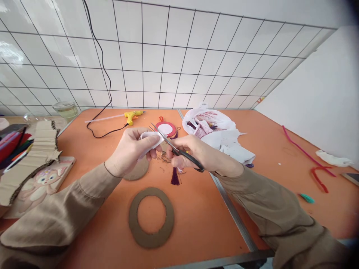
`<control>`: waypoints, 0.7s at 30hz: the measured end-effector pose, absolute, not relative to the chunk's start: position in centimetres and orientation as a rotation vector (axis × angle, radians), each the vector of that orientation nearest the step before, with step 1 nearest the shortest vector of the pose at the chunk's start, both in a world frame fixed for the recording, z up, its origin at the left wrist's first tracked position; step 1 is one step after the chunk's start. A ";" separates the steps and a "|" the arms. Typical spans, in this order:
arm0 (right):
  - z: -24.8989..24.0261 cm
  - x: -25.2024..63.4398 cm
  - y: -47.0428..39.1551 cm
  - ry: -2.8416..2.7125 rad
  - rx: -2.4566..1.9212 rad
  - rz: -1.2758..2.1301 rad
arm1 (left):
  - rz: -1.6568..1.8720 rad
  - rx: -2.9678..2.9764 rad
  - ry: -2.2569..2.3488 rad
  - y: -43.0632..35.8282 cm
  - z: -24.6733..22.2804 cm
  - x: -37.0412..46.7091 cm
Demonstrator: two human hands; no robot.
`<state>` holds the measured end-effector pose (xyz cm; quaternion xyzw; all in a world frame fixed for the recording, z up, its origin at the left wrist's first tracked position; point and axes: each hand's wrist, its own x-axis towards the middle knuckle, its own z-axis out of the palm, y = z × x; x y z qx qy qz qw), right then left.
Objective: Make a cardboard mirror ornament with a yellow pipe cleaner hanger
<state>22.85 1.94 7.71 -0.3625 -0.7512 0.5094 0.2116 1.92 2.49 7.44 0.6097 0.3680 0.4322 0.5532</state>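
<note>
Between thumb and fingers, my left hand pinches a folded piece of white cloth. My right hand grips black-handled scissors, whose blades point up and left and lie apart at the cloth's edge. Just beyond the hands lies a round red-rimmed piece with a white centre. A dark purple tassel lies below my right hand. Partly hidden under my left hand is a cardboard disc. Nearer to me a cardboard ring lies flat on the orange table.
A yellow glue gun with a black cord lies at the back. White plastic bag and white cloth sit behind my right hand. Torn corrugated cardboard and a cartoon-printed board are left. Red pipe cleaners lie far right.
</note>
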 end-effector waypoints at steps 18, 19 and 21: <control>7.3 22.9 2.2 -2.093 -1.008 1.429 | 1.006 1.482 0.859 2.3 7.7 2.2; 7.3 22.9 2.2 -2.085 -1.023 1.430 | 1.009 1.481 0.859 2.3 7.7 2.2; 7.4 22.9 2.1 -2.078 -1.053 1.414 | 1.015 1.477 0.865 2.3 7.7 2.2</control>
